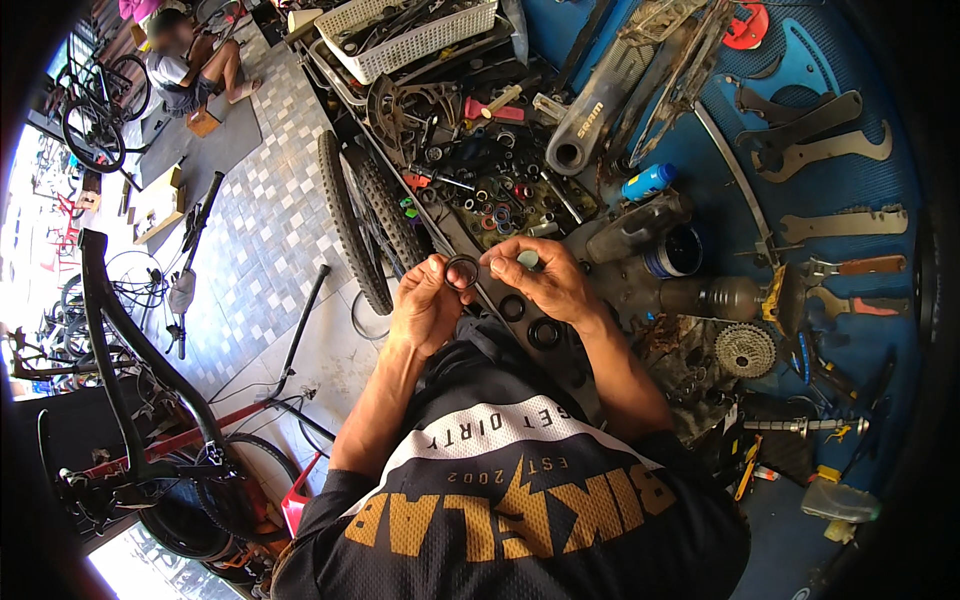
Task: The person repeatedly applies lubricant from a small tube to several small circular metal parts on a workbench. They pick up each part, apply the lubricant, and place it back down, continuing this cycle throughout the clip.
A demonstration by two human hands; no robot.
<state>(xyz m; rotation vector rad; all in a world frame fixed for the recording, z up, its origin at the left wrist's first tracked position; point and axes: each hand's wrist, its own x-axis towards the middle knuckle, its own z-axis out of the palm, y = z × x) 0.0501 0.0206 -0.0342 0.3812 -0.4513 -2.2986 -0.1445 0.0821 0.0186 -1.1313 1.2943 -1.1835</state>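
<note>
My left hand is closed, pinching a dark round bearing between thumb and fingers in front of my chest. Just to its right, my right hand has its fingers bent, with the tips close to the bearing. A small pale-green round piece sits in the curl of that hand; its lower part is hidden by the fingers. Two black rings, the smaller ring and the thicker ring, lie on the bench below my right hand.
Loose rings and small parts crowd the bench ahead. Beyond are a white basket and a crank arm. Wrenches hang on the blue panel at right. Tyres and a black frame stand left; a person sits farther off.
</note>
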